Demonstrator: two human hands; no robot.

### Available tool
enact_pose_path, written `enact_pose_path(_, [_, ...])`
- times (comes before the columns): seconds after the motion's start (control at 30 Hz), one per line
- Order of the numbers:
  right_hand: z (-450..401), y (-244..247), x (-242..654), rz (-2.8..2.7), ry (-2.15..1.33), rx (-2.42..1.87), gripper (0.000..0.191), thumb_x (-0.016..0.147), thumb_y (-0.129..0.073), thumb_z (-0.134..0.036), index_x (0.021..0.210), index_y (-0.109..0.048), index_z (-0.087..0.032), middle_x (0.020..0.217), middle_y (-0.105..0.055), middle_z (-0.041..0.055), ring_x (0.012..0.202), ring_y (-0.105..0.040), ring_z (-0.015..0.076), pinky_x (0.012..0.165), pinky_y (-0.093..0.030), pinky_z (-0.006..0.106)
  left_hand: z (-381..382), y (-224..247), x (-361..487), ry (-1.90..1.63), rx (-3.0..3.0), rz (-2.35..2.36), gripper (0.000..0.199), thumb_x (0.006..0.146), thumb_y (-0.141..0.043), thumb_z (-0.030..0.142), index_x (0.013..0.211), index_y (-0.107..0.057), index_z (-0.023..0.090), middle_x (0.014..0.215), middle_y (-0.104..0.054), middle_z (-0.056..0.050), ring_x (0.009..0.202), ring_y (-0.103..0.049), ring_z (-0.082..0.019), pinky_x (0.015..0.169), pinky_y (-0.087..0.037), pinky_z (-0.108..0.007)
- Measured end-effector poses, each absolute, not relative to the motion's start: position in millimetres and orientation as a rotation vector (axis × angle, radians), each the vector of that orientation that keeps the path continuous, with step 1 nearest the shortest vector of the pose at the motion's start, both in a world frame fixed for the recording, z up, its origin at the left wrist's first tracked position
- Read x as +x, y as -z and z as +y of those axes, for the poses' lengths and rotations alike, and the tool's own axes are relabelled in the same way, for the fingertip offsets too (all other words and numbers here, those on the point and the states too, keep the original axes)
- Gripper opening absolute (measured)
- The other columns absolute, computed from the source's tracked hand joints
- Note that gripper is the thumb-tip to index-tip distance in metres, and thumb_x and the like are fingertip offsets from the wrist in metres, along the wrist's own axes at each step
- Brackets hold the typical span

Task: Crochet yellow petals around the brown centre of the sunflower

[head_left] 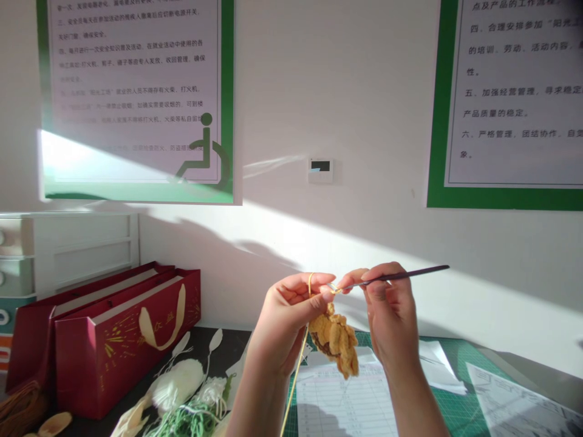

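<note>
My left hand (291, 309) pinches the top of a mustard-yellow crochet piece (334, 340), which hangs below the fingers with ruffled, petal-like edges and a brown patch. Yellow yarn (298, 370) loops over the left index finger and runs down past the wrist. Held like a pencil in my right hand (389, 303) is a crochet hook (410, 273) with a dark handle pointing right. Its thin metal tip meets the yellow stitches at the left fingertips. Exactly how the yarn sits on the tip is too small to make out.
Two dark red gift bags (127, 334) stand at the left before white drawers (86, 243). White yarn (177, 385) and green yarn (186, 419) lie nearby. Under the hands are printed sheets (346, 400) on a green cutting mat (460, 413). A wall with posters (136, 79) rises behind.
</note>
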State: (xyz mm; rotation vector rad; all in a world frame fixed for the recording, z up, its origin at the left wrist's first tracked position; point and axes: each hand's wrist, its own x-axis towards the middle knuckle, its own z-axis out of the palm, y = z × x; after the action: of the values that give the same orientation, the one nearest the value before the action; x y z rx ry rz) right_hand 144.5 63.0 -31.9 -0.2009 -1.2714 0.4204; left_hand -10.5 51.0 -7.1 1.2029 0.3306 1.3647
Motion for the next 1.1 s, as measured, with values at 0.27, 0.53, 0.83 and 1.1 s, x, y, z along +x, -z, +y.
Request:
enact_pose_path(0.27, [62,30,148,-1.313,-0.354,-0.206,0.008,0.105,-0.056,-0.032,0.101,-0.060,-0.027,0.088,-0.077,-0.0004,0.079,-0.070,0.0179,0.077,-0.056,0.038,48,5,-8,-1.368,1.176,0.328,0.022,0.069,-0.095,0.019,0.089,-0.085,0.014,0.073,-0.076,-0.004,0.067,-0.064,-0.010,0.065,-0.050,-0.019])
enact_pose_path(0.53, [52,25,150,-1.445,-0.098,-0.185,0.011,0.105,-0.052,-0.023,0.104,-0.062,-0.027,0.091,-0.075,0.0017,0.087,-0.070,0.0208,0.076,-0.055,0.040,48,6,-9,-1.362,1.183,0.323,0.022,0.071,-0.094,0.017,0.090,-0.085,0.014,0.079,-0.078,-0.006,0.069,-0.065,-0.012,0.067,-0.052,-0.021])
enact_pose_path(0.83, [54,28,152,-1.553,0.160,-0.157,0.023,0.102,-0.051,-0.014,0.111,-0.064,-0.030,0.099,-0.076,0.0049,0.091,-0.069,0.0250,0.081,-0.055,0.051,46,7,-6,-1.369,1.190,0.305,0.023,0.071,-0.093,0.015,0.092,-0.085,0.015,0.079,-0.077,-0.005,0.073,-0.067,-0.013,0.071,-0.052,-0.021])
enact_pose_path(1.1, [61,33,144,-1.486,0.182,-0.161,0.023,0.100,-0.053,-0.013,0.110,-0.064,-0.031,0.097,-0.074,0.0048,0.093,-0.069,0.0259,0.080,-0.055,0.050,45,8,-5,-1.408,1.154,0.305,0.025,0.068,-0.094,0.014,0.090,-0.085,0.017,0.077,-0.077,-0.004,0.069,-0.066,-0.012,0.068,-0.050,-0.021])
